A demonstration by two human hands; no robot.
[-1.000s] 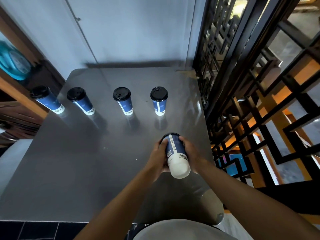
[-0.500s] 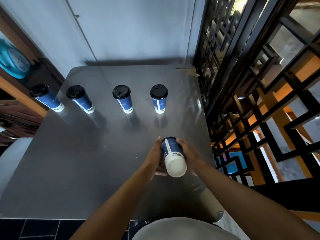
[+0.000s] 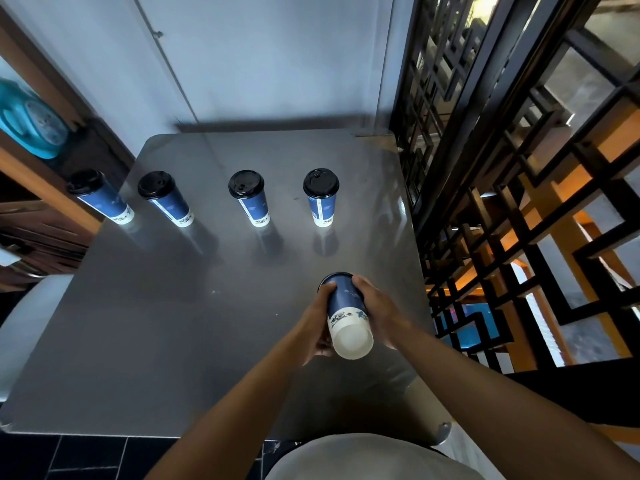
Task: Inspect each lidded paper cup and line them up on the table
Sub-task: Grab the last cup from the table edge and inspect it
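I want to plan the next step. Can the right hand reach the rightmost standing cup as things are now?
Probably not yet: the right hand and left hand both grip the tilted cup. The table toward the rightmost standing cup looks free of obstacles.

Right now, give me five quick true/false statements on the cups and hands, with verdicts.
1. Four lidded cups stand in a row on the table. True: from the leftmost cup to the rightmost cup.
2. The held cup is upright. False: it is tipped, white base toward the camera, lid end pointing away.
3. Both hands hold it. True: the left hand and right hand grip opposite sides.
4. All the standing cups have white lids. False: their lids are black.
5. The held cup rests on the table. False: it is in the hands above the surface, nearer the person than the row.
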